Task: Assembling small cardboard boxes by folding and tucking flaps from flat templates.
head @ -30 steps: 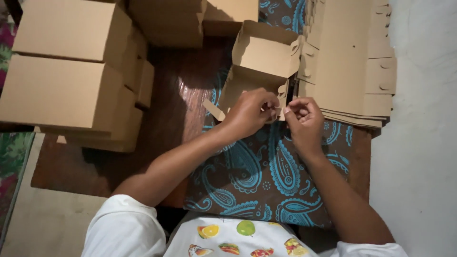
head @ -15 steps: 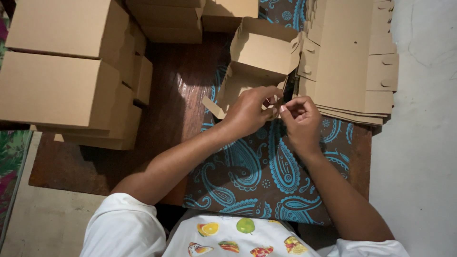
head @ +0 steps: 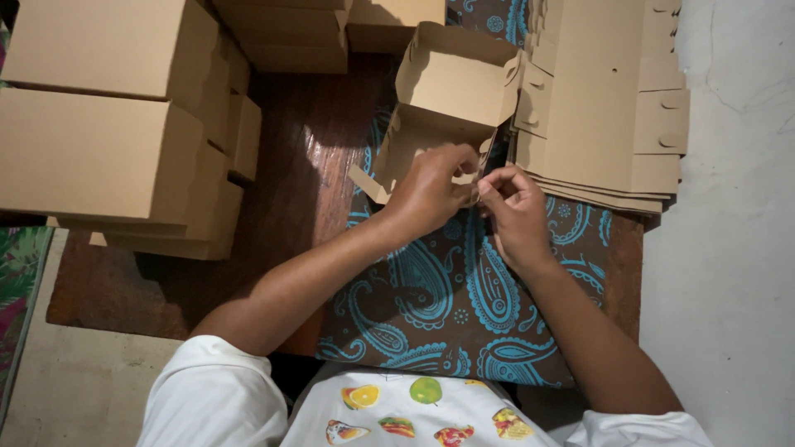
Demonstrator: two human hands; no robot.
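A half-folded brown cardboard box [head: 451,87] lies open on the brown cloth with blue paisley [head: 464,306] in front of me. My left hand [head: 426,190] grips the near wall of this box, fingers curled over its edge beside a loose side flap [head: 367,182]. My right hand [head: 513,211] pinches the same near corner of the box from the right, thumb and fingers pressed together on a small tab. Both hands meet at that corner, which hides the fold itself.
Folded brown boxes [head: 108,124] are stacked at the left and along the far edge. A pile of flat cardboard blanks [head: 604,99] lies at the right. The dark wooden table [head: 290,174] shows between them; a pale wall [head: 729,248] stands at the right.
The hands have stayed at the box's near corner, with only small finger shifts. The view has drifted slightly.
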